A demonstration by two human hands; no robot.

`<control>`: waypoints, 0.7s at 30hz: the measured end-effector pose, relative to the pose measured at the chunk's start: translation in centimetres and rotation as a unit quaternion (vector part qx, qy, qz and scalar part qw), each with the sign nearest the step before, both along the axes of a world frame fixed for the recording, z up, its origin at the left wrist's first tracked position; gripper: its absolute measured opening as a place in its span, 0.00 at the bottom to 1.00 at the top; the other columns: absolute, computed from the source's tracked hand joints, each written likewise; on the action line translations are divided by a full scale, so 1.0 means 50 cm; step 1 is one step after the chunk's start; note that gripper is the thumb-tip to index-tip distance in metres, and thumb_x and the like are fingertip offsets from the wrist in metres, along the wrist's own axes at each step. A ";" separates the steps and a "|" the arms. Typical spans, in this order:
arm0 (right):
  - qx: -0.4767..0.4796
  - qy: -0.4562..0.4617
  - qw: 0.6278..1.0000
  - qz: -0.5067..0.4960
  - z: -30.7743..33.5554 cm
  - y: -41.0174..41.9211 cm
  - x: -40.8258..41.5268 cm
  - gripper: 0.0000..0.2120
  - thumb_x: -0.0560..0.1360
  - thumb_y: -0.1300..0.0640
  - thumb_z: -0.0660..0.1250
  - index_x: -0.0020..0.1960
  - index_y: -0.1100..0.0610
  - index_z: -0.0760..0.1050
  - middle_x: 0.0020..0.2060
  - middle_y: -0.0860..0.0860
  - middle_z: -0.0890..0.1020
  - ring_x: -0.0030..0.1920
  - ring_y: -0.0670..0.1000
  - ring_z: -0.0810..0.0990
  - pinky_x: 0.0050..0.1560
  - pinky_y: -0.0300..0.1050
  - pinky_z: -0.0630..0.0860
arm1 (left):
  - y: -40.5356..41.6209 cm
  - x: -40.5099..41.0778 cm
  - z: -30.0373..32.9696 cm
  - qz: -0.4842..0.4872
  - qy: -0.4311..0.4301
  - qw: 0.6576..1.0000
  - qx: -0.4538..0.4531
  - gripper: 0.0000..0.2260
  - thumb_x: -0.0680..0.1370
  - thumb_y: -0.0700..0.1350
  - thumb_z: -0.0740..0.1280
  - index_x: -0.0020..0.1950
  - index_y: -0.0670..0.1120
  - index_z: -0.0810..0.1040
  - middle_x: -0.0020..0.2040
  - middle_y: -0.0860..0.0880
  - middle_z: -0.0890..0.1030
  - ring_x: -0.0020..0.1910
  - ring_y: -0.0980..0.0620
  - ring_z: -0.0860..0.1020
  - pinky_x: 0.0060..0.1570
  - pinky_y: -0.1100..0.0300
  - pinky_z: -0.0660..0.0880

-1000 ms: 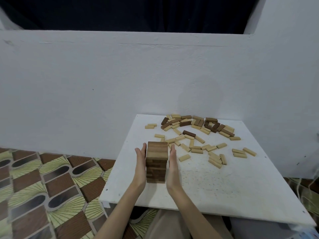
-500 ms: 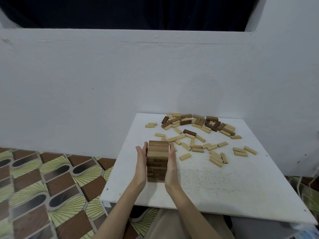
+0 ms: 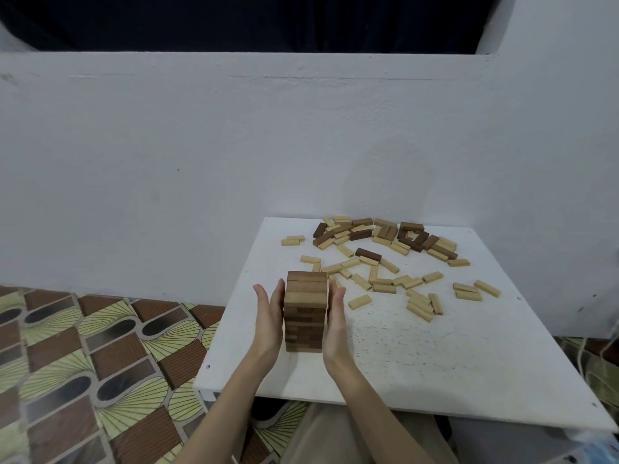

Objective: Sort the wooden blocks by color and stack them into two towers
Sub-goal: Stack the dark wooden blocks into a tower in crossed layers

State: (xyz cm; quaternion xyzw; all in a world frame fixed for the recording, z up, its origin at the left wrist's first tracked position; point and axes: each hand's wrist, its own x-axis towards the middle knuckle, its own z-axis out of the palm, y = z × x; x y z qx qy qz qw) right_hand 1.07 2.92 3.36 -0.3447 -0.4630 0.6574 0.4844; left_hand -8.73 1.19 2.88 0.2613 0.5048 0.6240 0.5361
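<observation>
A tower of brown wooden blocks [image 3: 305,311] stands near the front left of the white table [image 3: 435,370]. My left hand [image 3: 268,321] lies flat against its left side with straight fingers. My right hand [image 3: 336,321] lies flat against its right side the same way. Loose light blocks [image 3: 382,283] are scattered behind and to the right of the tower. A mixed heap of dark and light blocks [image 3: 385,234] lies along the table's far edge, and one dark block [image 3: 368,254] lies apart in front of it.
A white wall [image 3: 234,145] runs right behind the table. A patterned tiled floor [image 3: 83,363] lies to the left, below the table's left edge. Cables hang at the far right [image 3: 599,356].
Both hands have closed in on the tower's sides, from a small gap to flat contact. The tower stays in place, and the loose blocks have not moved.
</observation>
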 end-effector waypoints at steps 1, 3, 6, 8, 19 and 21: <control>-0.004 -0.005 1.000 0.006 -0.006 0.000 0.002 0.52 0.56 0.16 0.54 0.71 0.44 0.64 0.61 0.45 0.77 0.56 0.37 0.78 0.48 0.33 0.77 | -0.001 -0.002 -0.007 -0.006 0.000 1.000 -0.008 0.34 0.75 0.69 0.39 0.76 0.54 0.58 0.74 0.53 0.64 0.73 0.54 0.60 0.74 0.55 0.52; -0.014 -0.010 1.000 0.016 -0.014 -0.003 0.004 0.47 0.59 0.17 0.52 0.70 0.43 0.65 0.62 0.47 0.77 0.56 0.40 0.78 0.51 0.37 0.78 | -0.006 -0.001 -0.018 -0.019 0.018 0.999 -0.020 0.35 0.76 0.68 0.37 0.75 0.52 0.60 0.71 0.53 0.68 0.70 0.55 0.64 0.70 0.60 0.56; -0.029 -0.012 0.999 0.029 -0.021 -0.009 0.007 0.42 0.63 0.20 0.51 0.68 0.43 0.68 0.61 0.50 0.78 0.58 0.45 0.79 0.55 0.42 0.78 | -0.011 0.011 -0.023 -0.031 0.041 0.998 -0.021 0.33 0.77 0.64 0.35 0.71 0.52 0.65 0.58 0.58 0.77 0.58 0.61 0.72 0.61 0.62 0.61; -0.034 -0.011 0.999 0.036 -0.021 -0.009 0.005 0.32 0.70 0.29 0.47 0.66 0.43 0.69 0.60 0.51 0.79 0.57 0.46 0.79 0.53 0.42 0.78 | -0.008 0.015 -0.027 -0.028 0.048 0.998 -0.020 0.31 0.78 0.63 0.35 0.70 0.53 0.65 0.55 0.60 0.77 0.55 0.63 0.72 0.60 0.63 0.61; -0.049 -0.055 0.997 0.019 -0.059 -0.004 0.021 0.24 0.79 0.38 0.40 0.64 0.41 0.68 0.56 0.39 0.78 0.55 0.35 0.76 0.52 0.27 0.72 | -0.007 -0.013 -0.078 -0.027 0.034 0.998 -0.053 0.36 0.76 0.66 0.35 0.75 0.49 0.62 0.69 0.52 0.71 0.70 0.55 0.66 0.67 0.61 0.56; -0.050 -0.059 0.997 0.024 -0.065 -0.010 0.014 0.30 0.75 0.32 0.43 0.65 0.45 0.72 0.56 0.45 0.81 0.58 0.42 0.78 0.56 0.35 0.75 | -0.011 -0.002 -0.074 -0.039 0.043 0.997 -0.042 0.33 0.77 0.65 0.35 0.69 0.51 0.67 0.61 0.55 0.77 0.61 0.59 0.72 0.62 0.63 0.62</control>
